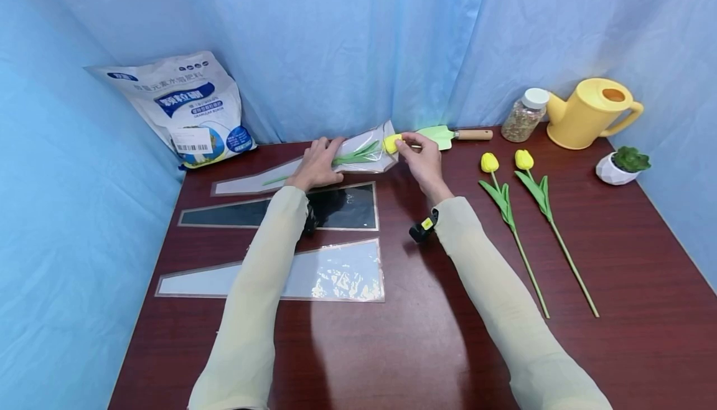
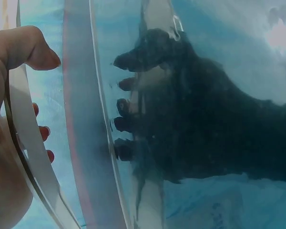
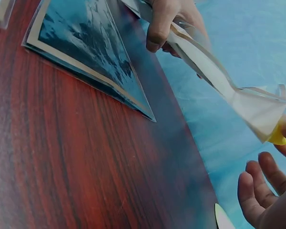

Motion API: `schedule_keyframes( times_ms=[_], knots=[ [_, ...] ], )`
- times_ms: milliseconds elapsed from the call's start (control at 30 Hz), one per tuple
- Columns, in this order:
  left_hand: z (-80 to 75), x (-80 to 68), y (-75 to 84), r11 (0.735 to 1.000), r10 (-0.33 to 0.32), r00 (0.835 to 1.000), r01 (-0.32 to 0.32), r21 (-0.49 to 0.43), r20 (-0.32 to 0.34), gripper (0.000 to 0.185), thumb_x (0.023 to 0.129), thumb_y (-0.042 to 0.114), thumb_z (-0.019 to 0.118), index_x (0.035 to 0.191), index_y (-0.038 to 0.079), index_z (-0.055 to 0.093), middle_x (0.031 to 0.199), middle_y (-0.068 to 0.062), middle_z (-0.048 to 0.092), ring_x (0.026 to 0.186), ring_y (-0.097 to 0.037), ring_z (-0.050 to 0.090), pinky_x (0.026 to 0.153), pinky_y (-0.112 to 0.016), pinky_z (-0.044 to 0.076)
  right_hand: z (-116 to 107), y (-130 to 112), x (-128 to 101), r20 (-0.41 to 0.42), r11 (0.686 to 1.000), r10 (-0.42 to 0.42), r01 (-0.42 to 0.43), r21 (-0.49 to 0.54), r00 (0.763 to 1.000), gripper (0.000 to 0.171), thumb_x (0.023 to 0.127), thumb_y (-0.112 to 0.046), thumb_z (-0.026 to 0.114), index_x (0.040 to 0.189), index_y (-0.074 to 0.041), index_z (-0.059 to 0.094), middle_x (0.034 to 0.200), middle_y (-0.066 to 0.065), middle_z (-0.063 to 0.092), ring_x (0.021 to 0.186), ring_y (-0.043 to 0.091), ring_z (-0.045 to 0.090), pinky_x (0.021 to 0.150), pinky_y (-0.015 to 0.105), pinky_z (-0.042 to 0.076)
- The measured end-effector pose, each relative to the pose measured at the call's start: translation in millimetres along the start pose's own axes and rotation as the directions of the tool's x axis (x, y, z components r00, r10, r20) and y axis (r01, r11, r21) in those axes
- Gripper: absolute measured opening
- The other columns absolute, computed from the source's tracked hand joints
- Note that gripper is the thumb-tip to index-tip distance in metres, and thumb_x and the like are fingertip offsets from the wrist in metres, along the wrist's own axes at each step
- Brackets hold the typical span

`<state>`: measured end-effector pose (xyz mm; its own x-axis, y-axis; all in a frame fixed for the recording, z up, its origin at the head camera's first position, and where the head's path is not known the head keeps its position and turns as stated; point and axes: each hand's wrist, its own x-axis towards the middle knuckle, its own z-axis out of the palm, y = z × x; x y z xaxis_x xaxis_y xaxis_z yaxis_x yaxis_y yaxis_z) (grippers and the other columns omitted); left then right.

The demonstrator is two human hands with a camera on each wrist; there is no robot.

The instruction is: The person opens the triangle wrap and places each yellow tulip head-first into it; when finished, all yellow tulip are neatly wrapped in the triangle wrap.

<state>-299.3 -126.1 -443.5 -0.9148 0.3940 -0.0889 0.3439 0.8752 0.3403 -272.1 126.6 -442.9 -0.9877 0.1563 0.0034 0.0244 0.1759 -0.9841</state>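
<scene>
My left hand (image 1: 318,164) grips a long tapered wrapping sleeve (image 1: 246,185), white with a clear front, thumb on the near side and fingers behind. Inside it lies an artificial yellow tulip (image 1: 358,153), green leaves and stem showing through the film. Its yellow head (image 1: 393,143) sticks out at the wide right end, where thumb and finger of my right hand (image 1: 424,162) pinch it. In the right wrist view the sleeve (image 3: 214,76) is raised off the table. A black sleeve (image 1: 347,208) and another white sleeve (image 1: 336,273) lie flat nearer me.
Two yellow tulips (image 1: 505,205) lie at the right. Along the back stand a fertilizer bag (image 1: 190,108), a green hand trowel (image 1: 439,136) lying flat, a jar of granules (image 1: 523,117), a yellow watering can (image 1: 585,114) and a small potted succulent (image 1: 618,167). Blue curtains (image 1: 336,43) enclose the table.
</scene>
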Motion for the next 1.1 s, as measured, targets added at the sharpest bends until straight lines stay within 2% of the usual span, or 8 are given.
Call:
schedule_keyframes(
  times_ms=[167,300,433,567,700,833,1000,1100],
  knots=[
    [0.3,-0.7,-1.0,1.000,-0.003,1.000,0.003,-0.003,-0.006,0.086,0.084,0.026,0.073,0.157,0.018,0.028,0.136,-0.017,0.044,0.121,-0.032,0.038,0.105,-0.048,0.037,-0.2,-2.8,-1.1,-0.007,0.999,-0.032,0.032,-0.039,0.999,0.038,0.097,-0.031,0.065,0.127,-0.007,0.065,0.127,0.013,0.064,0.110,0.022,0.063,0.086,0.027,0.055],
    [0.1,-1.3,-1.8,1.000,-0.009,1.000,0.009,0.008,-0.011,0.087,0.084,0.027,0.073,0.157,0.018,0.028,0.135,-0.017,0.044,0.119,-0.032,0.039,0.104,-0.047,0.037,1.5,-8.4,-2.5,-0.019,0.987,-0.124,0.121,-0.105,0.992,0.036,0.094,-0.035,0.069,0.113,-0.004,0.069,0.129,0.014,0.058,0.122,0.030,0.055,0.103,0.042,0.049],
    [-0.5,-1.7,-1.8,1.000,-0.019,1.000,0.019,0.011,-0.020,0.085,0.085,0.027,0.073,0.157,0.018,0.028,0.135,-0.016,0.044,0.120,-0.031,0.038,0.105,-0.047,0.037,5.9,-14.3,-3.7,0.027,0.968,-0.165,0.167,-0.188,0.986,0.034,0.088,-0.036,0.074,0.096,-0.002,0.073,0.137,0.015,0.053,0.131,0.030,0.044,0.109,0.043,0.043],
    [0.1,-2.2,-2.6,1.000,-0.023,0.999,0.023,0.008,-0.024,0.086,0.084,0.027,0.073,0.157,0.019,0.028,0.135,-0.016,0.043,0.119,-0.031,0.039,0.104,-0.046,0.037,8.8,-17.1,-3.9,0.030,0.964,-0.130,0.133,-0.232,0.991,0.030,0.086,-0.029,0.074,0.093,0.001,0.076,0.141,0.013,0.053,0.135,0.031,0.041,0.110,0.042,0.039],
    [1.1,-3.3,-4.0,1.000,-0.030,0.999,0.030,-0.007,-0.024,0.087,0.084,0.027,0.074,0.157,0.018,0.028,0.136,-0.017,0.042,0.120,-0.031,0.039,0.106,-0.046,0.036,7.6,-16.7,-2.7,-0.023,0.983,-0.075,0.070,-0.170,0.997,0.027,0.088,-0.021,0.071,0.092,0.005,0.075,0.140,0.014,0.055,0.135,0.030,0.046,0.115,0.041,0.038],
    [0.9,-4.6,-4.6,0.999,-0.037,0.999,0.036,-0.038,-0.034,0.086,0.085,0.026,0.073,0.157,0.018,0.028,0.138,-0.017,0.041,0.121,-0.032,0.038,0.106,-0.047,0.036,5.4,-15.0,-2.0,-0.044,0.992,-0.043,0.037,-0.123,0.998,0.026,0.089,-0.020,0.070,0.091,0.005,0.074,0.137,0.014,0.058,0.134,0.026,0.049,0.118,0.039,0.036],
    [1.0,-5.0,-4.7,0.998,-0.023,0.999,0.020,-0.056,-0.048,0.085,0.085,0.026,0.073,0.157,0.018,0.028,0.136,-0.016,0.041,0.118,-0.031,0.038,0.103,-0.047,0.036,5.2,-12.0,-1.4,-0.070,0.999,-0.006,0.003,-0.040,0.998,0.023,0.093,-0.025,0.066,0.104,-0.005,0.071,0.127,0.011,0.064,0.126,0.023,0.055,0.111,0.034,0.042],
    [1.5,-4.6,-5.0,0.999,-0.017,0.998,0.014,-0.045,-0.057,0.086,0.085,0.027,0.074,0.157,0.019,0.028,0.136,-0.016,0.040,0.118,-0.031,0.037,0.103,-0.047,0.036,4.6,-9.6,-0.1,-0.081,0.999,0.011,-0.008,0.040,0.997,0.028,0.097,-0.031,0.062,0.114,-0.009,0.065,0.127,0.010,0.063,0.124,0.020,0.057,0.106,0.031,0.044]
  ],
)
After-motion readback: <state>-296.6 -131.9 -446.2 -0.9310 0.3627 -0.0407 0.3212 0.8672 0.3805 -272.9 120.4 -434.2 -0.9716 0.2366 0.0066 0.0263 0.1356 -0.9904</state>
